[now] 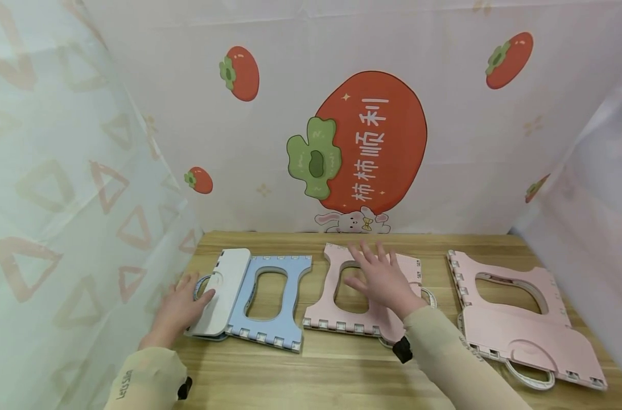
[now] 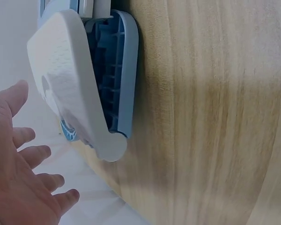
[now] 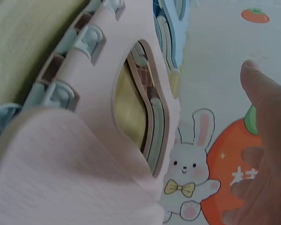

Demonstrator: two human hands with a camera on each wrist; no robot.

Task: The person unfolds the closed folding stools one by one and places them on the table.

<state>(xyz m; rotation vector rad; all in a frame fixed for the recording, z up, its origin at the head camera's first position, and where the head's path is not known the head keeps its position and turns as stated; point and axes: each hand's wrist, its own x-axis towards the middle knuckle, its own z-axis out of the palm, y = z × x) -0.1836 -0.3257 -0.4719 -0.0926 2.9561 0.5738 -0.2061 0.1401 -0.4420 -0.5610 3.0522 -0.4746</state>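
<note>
Head view forward and down, wrist views close, tabletop (image 1: 341,376) shared

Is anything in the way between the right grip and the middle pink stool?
No, nothing visible. The right grip hovers over the middle pink folding stool, and nothing shows lying between them.

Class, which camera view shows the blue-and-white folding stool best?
The head view: the stool appears nearly whole, with its white panel and blue frame both visible. The left wrist view shows only part of it close up, including the ribbed inside; the right wrist view shows just a blue piece near the top edge.
</note>
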